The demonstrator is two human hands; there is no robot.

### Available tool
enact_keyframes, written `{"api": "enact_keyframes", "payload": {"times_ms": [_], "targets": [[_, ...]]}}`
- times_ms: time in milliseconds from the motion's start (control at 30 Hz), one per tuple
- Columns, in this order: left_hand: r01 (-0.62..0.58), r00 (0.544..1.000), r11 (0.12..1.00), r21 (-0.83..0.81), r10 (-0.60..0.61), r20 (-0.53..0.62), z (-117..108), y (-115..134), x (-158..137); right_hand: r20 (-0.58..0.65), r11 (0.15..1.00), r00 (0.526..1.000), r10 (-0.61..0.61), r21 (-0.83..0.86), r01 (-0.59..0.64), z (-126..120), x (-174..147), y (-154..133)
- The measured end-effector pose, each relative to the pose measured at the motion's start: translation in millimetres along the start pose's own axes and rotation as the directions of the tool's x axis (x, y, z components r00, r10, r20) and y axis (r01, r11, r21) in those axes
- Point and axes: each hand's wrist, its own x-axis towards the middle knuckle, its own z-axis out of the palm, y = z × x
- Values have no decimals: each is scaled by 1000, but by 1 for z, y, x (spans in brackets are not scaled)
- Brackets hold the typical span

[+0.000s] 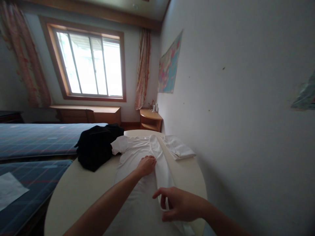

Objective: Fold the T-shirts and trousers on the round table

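A white short-sleeved shirt (134,183) lies spread along the round table, its neck end away from me and one sleeve out to the left. Its right side is folded inward as a long flap (162,164). My left hand (147,165) rests on the shirt, fingers laid on the cloth by the flap's inner edge. Lower and to the right, my right hand (180,204) is over the flap's near part. Its thumb and fingers are bent but apart, with nothing visible between them; whether it touches the cloth I cannot tell.
A black garment (97,144) is heaped at the table's (73,196) left edge. Folded white cloth (178,147) lies at the far right, near the wall (233,98). Blue plaid mattresses (44,137) stand to the left, one bearing a white sheet (11,188). A corner shelf (150,114) stands behind.
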Motion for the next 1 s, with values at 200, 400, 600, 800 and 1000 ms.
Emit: {"api": "enact_keyframes", "payload": {"times_ms": [200, 400, 600, 800, 1000], "targets": [[105, 994, 994, 12, -105, -43, 3, -8, -2, 398, 981, 917, 11, 176, -88, 3, 22, 7], [35, 999, 999, 4, -35, -19, 4, -15, -10, 71, 983, 997, -25, -180, 38, 2, 37, 16], [4, 1000, 1000, 15, -4, -17, 4, -21, -1, -62, 865, 986, -156, -491, 106, 3, 43, 16], [21, 1000, 999, 31, -20, -16, 5, -25, 12, -38, 837, 962, -269, -503, 214, 1, 49, 24], [52, 999, 998, 23, -51, -11, 13, -27, 26, -132, 881, 928, -349, -384, 277, 0, 49, 24]]}}
